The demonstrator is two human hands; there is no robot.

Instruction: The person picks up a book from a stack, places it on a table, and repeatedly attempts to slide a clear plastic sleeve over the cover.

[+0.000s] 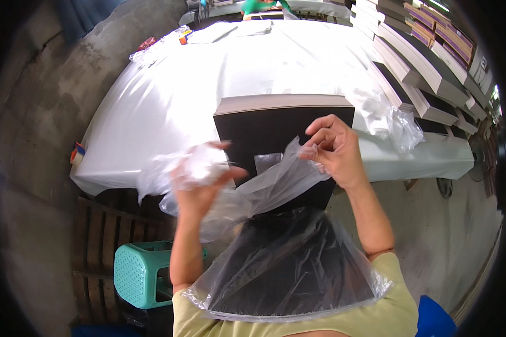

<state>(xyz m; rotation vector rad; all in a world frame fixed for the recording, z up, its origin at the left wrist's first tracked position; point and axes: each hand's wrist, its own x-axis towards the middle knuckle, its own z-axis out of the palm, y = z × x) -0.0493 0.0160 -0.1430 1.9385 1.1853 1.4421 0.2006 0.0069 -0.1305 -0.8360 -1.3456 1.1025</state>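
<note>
A thick stack of sheets with a black top (275,126) and pale edges lies at the table's front, reaching toward me. A clear plastic bag (298,264) covers its near end, close to my body. My right hand (337,149), over the stack's right side, pinches a loose part of the plastic between thumb and fingers. Motion blurs my left hand (197,182) at the stack's left side. Bunched clear plastic lies about its fingers, and its grip cannot be made out. Between my hands the loose plastic stretches across the black surface.
A white-covered table (168,95) spans the view. Black-topped stacks (427,67) are piled at the right, beside crumpled plastic (396,121). A tape roll (77,153) sits at the left edge. A green stool (140,275) stands lower left. Someone in green (258,5) is at the far end.
</note>
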